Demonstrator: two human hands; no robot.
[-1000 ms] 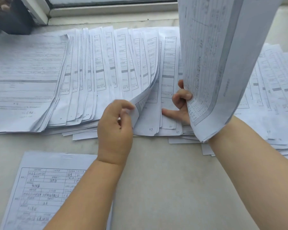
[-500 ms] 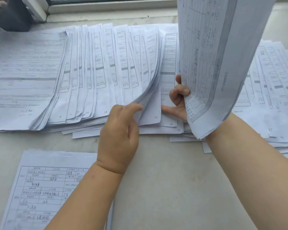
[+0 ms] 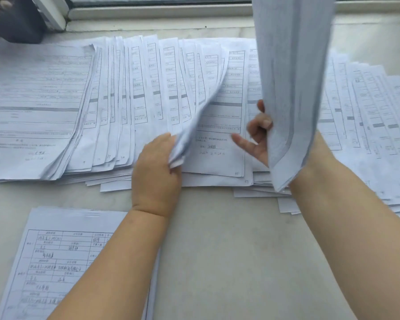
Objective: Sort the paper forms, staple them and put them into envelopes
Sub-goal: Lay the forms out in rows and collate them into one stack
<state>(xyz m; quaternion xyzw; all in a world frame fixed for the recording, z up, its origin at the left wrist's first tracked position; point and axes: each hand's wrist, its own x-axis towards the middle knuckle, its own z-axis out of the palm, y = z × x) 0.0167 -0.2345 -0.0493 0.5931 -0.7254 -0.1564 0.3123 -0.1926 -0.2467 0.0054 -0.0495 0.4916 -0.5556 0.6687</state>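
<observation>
Over the fanned forms (image 3: 148, 93), left hand (image 3: 156, 167) pinches lifted sheets (image 3: 201, 116); right hand (image 3: 259, 137) grips an upright sheaf (image 3: 291, 88).

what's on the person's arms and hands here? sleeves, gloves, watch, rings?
Nothing visible is worn. Both forearms are bare up to the frame edge: no sleeves or cuffs in view. The left hand and right hand have no gloves, and no watch, bracelet or ring shows on the visible parts. Fingernails look short and unpainted.
</observation>
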